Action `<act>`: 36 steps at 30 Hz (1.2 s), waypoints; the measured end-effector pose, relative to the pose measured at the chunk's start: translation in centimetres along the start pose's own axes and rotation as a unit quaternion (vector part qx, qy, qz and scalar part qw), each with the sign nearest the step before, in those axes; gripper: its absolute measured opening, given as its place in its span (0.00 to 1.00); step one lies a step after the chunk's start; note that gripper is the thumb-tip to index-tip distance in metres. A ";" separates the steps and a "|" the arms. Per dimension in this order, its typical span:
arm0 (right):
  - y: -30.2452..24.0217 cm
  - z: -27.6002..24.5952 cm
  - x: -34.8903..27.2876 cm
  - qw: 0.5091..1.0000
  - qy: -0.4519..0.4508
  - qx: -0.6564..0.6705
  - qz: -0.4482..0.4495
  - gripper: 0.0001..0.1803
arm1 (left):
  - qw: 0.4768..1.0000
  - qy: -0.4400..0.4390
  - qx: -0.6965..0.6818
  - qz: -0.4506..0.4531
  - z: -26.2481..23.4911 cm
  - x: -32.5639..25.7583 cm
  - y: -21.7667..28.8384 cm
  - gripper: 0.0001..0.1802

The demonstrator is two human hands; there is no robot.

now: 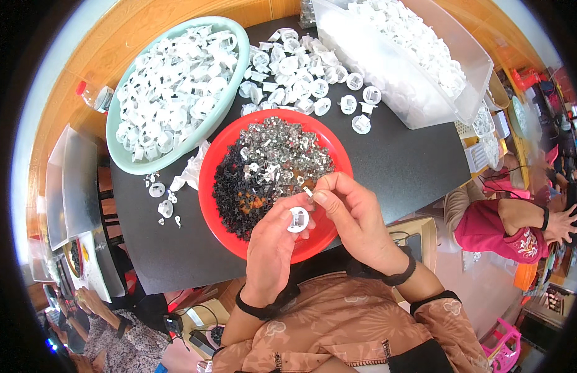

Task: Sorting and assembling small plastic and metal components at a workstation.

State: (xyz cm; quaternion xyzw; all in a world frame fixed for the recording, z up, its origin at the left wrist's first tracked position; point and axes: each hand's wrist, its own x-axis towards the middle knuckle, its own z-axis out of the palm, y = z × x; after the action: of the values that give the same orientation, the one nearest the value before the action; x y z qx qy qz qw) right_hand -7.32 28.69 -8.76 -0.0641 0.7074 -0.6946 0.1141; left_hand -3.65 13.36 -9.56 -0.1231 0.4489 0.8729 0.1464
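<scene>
My left hand (268, 247) grips a round white plastic part (298, 219) with a slotted middle, its flat face turned up. Just to the right, thumb and forefinger of my right hand (355, 219) pinch a small light-coloured piece (309, 192), too small to name. Both hands are over the near side of a red basin (316, 244). In that basin, small black plastic pieces (229, 202) fill the left side and clear and metallic-looking pieces (282, 143) the back and right. A few orange-brown bits show among them.
A pale green basin (112, 127) heaped with white parts stands at left on the black table (394, 171). Loose white parts (291, 68) lie behind, near a translucent box (419, 115) of more. One person (506, 230) is at right, another (130, 336) at lower left.
</scene>
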 end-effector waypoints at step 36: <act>0.3 -0.6 -1.3 0.873 -0.022 -0.452 -0.181 0.10 | 0.618 0.180 0.720 0.259 -1.4 -1.8 1.3 0.08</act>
State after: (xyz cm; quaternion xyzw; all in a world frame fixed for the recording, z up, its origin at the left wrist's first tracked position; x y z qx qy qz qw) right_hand -6.25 29.61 -8.93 -0.2505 0.9177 -0.3057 -0.0398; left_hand -2.31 11.21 -8.81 -0.0115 0.9643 0.2317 -0.1279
